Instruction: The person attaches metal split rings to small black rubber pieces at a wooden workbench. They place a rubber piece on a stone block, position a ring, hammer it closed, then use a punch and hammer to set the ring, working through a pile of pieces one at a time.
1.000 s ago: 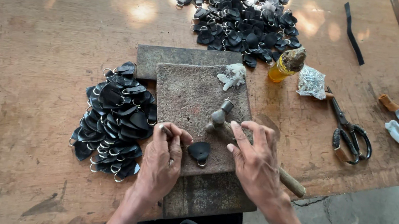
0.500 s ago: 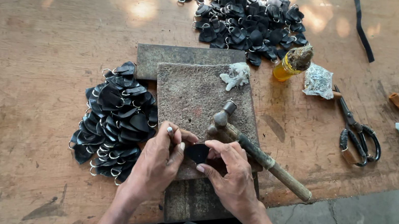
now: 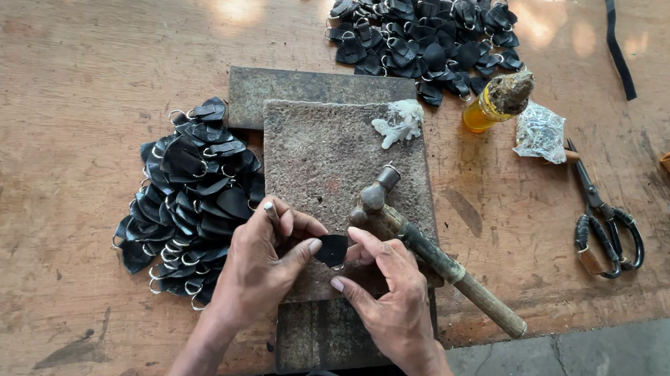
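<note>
Hands meet over the slab (image 3: pixel 314 147), left hand (image 3: pixel 260 269) and right hand (image 3: pixel 390 294) fingers pinching the black leather piece (image 3: pixel 333 250) between them, hammer (image 3: pixel 429 256) just beside the right.

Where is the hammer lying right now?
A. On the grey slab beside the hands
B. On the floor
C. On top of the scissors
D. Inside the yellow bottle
A: the hammer lies on the grey slab, its head by the right hand; neither hand grips it.

black leather piece (image 3: pixel 333 249) mostly hidden, top pile (image 3: pixel 422 18) cropped
</note>
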